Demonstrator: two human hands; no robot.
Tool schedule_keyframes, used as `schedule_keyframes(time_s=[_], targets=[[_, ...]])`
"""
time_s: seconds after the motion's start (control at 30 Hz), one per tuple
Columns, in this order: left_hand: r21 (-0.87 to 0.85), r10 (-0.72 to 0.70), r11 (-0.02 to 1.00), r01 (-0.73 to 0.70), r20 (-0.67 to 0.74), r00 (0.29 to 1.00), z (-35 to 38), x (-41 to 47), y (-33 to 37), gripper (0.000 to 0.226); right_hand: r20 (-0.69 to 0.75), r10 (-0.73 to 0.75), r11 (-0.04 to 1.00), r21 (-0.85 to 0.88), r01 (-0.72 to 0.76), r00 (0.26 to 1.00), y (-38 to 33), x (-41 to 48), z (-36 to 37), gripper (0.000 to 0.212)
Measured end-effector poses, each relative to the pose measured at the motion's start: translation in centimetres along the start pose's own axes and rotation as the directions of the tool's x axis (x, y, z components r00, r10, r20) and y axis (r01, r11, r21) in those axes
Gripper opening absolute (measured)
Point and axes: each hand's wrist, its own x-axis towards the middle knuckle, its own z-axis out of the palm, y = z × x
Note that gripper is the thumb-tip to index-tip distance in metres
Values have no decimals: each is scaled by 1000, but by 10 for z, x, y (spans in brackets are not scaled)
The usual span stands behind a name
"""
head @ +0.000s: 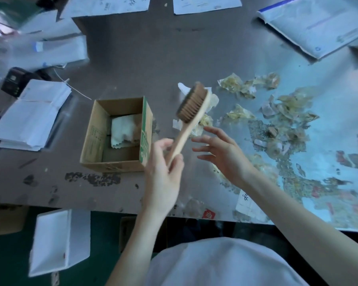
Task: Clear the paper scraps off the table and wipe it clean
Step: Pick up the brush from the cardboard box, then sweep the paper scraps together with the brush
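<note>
My left hand [163, 172] grips the handle of a wooden brush [191, 109], held up above the grey table [143, 58] with its dark bristles facing left. My right hand [219, 151] hovers just right of the handle, fingers spread and holding nothing. Crumpled yellowish paper scraps [277, 112] lie scattered over the table's right half, some just behind the brush head. An open cardboard box [116, 133] left of the brush holds a pale cloth [124, 129].
Stacks of white papers [31, 114] lie at the left, more sheets and a plastic-sleeved folder [314, 23] at the back. A dark device [12, 79] sits at far left. A white tray [58, 242] stands below the table's near edge. Stuck-on residue covers the right surface.
</note>
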Motion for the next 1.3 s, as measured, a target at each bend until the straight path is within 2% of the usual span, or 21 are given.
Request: schedule_keyframes(time_s=[0.07, 0.23, 0.37, 0.53, 0.6, 0.67, 0.73, 0.8, 0.87, 0.9, 0.97, 1.07, 1.17, 1.23, 1.3], targets=[[-49, 27, 999, -22, 104, 994, 14, -7, 7, 21, 0, -21, 998, 66, 21, 1000, -3, -2, -2, 33], [-101, 34, 995, -2, 319, 947, 44, -25, 13, 23, -119, -77, 988, 123, 92, 990, -7, -15, -25, 4], [-186, 8, 979, 80, 433, 901, 59, -26, 8, 32, -292, -68, 990, 95, 100, 954, -4, -25, -43, 13], [-111, 58, 994, 9, 581, 812, 85, -30, -5, 54, -481, -106, 994, -32, 103, 870, -3, -37, -80, 10], [-53, 104, 995, -90, 557, 824, 94, -29, -14, 50, -561, -126, 992, -83, 96, 818, -6, -41, -99, 13], [73, 146, 976, -204, 474, 868, 102, -26, -24, 47, -616, -149, 985, -160, 62, 773, -11, -45, -119, 17], [185, 149, 951, -246, 424, 893, 109, -22, -33, 49, -657, -203, 957, -288, 7, 726, -15, -51, -141, 20], [256, 119, 934, -250, 435, 892, 115, -19, -41, 54, -667, -287, 880, -467, -86, 688, -21, -55, -162, 18], [304, 81, 921, -244, 462, 883, 123, -17, -48, 62, -647, -377, 736, -644, -210, 663, -30, -60, -180, 17], [316, 54, 920, -231, 482, 874, 127, -17, -51, 66, -641, -410, 665, -697, -267, 649, -35, -61, -188, 20], [312, -5, 931, -192, 536, 844, 134, -17, -54, 76, -649, -433, 606, -723, -331, 626, -46, -59, -202, 21], [371, -26, 904, -213, 546, 837, 144, -19, -57, 84, -659, -408, 552, -729, -404, 631, -55, -50, -214, 25], [402, -16, 885, -234, 529, 848, 150, -19, -59, 82, -618, -370, 439, -774, -456, 694, -54, -41, -215, 59], [406, -5, 883, -235, 508, 861, 151, -17, -60, 78, -600, -336, 437, -782, -445, 726, -46, -39, -210, 70], [405, -6, 888, -218, 484, 875, 151, -15, -60, 75, -592, -302, 481, -772, -417, 747, -35, -37, -200, 74]])
